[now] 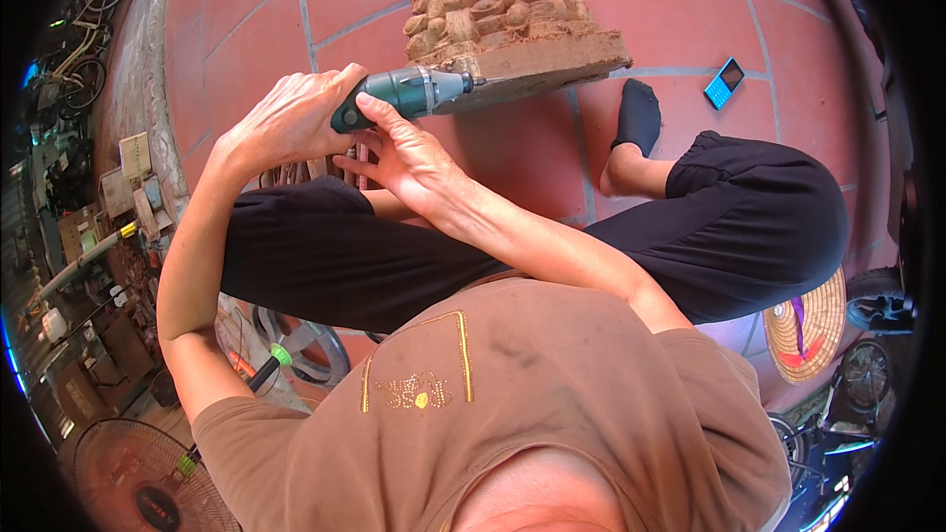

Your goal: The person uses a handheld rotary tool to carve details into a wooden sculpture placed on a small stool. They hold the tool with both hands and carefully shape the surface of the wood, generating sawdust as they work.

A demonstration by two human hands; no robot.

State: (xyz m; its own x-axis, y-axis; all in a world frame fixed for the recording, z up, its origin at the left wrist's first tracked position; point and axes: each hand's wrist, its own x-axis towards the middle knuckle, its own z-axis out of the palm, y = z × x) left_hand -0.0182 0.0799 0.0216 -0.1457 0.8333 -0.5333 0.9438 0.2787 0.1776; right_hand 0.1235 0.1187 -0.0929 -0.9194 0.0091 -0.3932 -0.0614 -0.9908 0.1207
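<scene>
A dark green and grey rotary tool (404, 93) is held up between my two hands. My left hand (291, 118) is wrapped over its rear end. From below, my right hand (409, 158) reaches up, its thumb pressed on the green body and its other fingers curled loosely beneath. The tool's narrow tip points right, close to the lower edge of a carved wooden piece (498, 5). Whether the tip touches the wood I cannot tell. Deep relief covers the carving, which has a flat, rough-edged base and lies on the floor.
Red floor tiles (256, 0) spread around my crossed legs. A blue keypad phone (724, 85) lies at the right, past my foot. Behind me are a woven hat (810, 320) on the right and a fan (148, 478) on the left. Assorted clutter (108, 236) lines the left side.
</scene>
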